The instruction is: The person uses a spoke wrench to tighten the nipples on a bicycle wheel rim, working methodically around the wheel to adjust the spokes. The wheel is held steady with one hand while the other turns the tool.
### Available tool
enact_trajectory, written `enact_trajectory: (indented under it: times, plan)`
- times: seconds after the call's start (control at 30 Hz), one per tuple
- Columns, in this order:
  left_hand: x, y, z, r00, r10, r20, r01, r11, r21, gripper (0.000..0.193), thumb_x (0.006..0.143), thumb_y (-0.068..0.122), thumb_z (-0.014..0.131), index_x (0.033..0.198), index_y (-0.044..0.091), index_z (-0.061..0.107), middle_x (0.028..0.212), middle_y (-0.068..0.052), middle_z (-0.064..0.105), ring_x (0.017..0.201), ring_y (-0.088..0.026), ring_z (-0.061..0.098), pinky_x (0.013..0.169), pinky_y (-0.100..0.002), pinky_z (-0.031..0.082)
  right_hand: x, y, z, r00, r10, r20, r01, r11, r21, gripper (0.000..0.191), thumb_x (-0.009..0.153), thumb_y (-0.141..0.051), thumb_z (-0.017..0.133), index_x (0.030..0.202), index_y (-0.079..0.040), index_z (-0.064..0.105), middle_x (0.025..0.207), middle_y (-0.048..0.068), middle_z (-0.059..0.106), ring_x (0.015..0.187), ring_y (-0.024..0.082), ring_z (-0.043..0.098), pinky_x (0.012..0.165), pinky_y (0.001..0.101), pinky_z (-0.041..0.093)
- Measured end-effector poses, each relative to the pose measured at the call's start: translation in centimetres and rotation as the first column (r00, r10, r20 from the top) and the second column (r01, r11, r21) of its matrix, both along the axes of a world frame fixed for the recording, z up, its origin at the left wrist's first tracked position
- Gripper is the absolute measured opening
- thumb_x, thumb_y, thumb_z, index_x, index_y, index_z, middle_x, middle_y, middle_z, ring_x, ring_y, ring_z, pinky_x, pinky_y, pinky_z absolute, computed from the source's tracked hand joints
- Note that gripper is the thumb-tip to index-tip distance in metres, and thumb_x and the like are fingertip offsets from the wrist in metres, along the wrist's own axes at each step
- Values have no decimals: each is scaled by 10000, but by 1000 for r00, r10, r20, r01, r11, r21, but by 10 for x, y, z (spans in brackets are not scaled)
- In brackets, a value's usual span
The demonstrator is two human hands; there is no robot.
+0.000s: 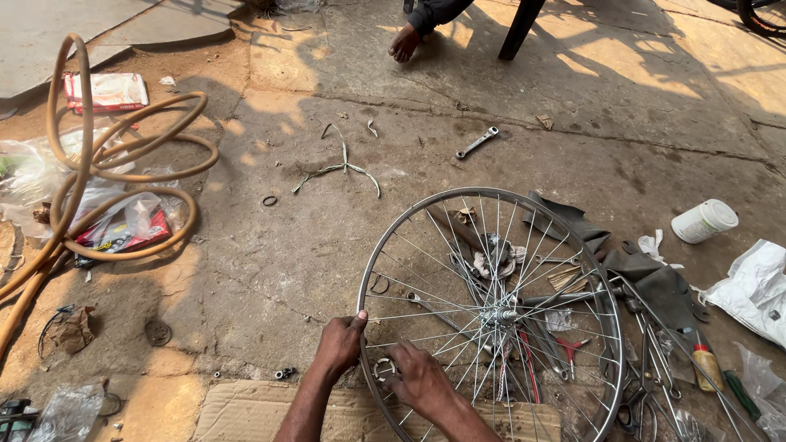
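A spoked bicycle wheel [491, 315] stands tilted on the concrete ground [344, 245], its near rim over a sheet of cardboard [246, 413]. Beyond the wheel's far left, a coiled orange hose [123, 164] lies among plastic bags. Just right of the wheel sit scattered hand tools [655, 368] and a white tub [704, 221]; a wrench [477, 142] lies beyond the wheel. The left hand [342, 344] has its grip closed around the wheel's near-left rim. The right hand [417, 376] rests on the spokes inside that rim, fingers curled; what they pinch cannot be told.
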State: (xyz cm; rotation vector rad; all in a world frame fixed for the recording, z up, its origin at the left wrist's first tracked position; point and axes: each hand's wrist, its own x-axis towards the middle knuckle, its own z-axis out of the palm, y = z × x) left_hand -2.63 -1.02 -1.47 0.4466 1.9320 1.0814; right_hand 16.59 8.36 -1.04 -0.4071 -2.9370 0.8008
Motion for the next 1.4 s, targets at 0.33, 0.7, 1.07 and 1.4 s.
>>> enact_trajectory:
  times: [0.33,0.7,1.07,1.4]
  plan:
    - [1,-2,4,999,31,30,-32,999,22,587,1034,496,522,810,-12,710,632,-94,603,525,-215,550,533,-418,468,-20,4,19,832,-71,550,278,911,-305,464,856,-4,718,1295,-78,589,1193,155,576,1000,249,618,930,444,567]
    - [7,-7,13,984,91,154,-107,989,99,515,1014,458,512,1245,8,609,758,-96,674,587,-183,621,549,-387,531,-6,-2,18,918,44,395,-52,999,9,174,950,89,509,1054,-5,613,1094,157,578,739,220,639,602,352,638]
    - [4,-8,29,970,76,229,-110,984,139,495,1031,429,552,1051,-47,688,693,-87,617,525,-180,556,486,-367,464,-41,16,79,648,176,741,39,964,-263,513,908,-213,724,1360,-22,576,1255,193,645,1088,278,640,1031,511,525]
    - [10,-4,17,997,81,19,-82,996,47,516,1023,453,536,1130,-17,720,751,-95,692,561,-172,615,524,-363,510,12,-25,25,995,-48,87,46,998,33,107,878,-146,732,965,-89,707,1185,168,704,1115,276,688,1077,601,419]
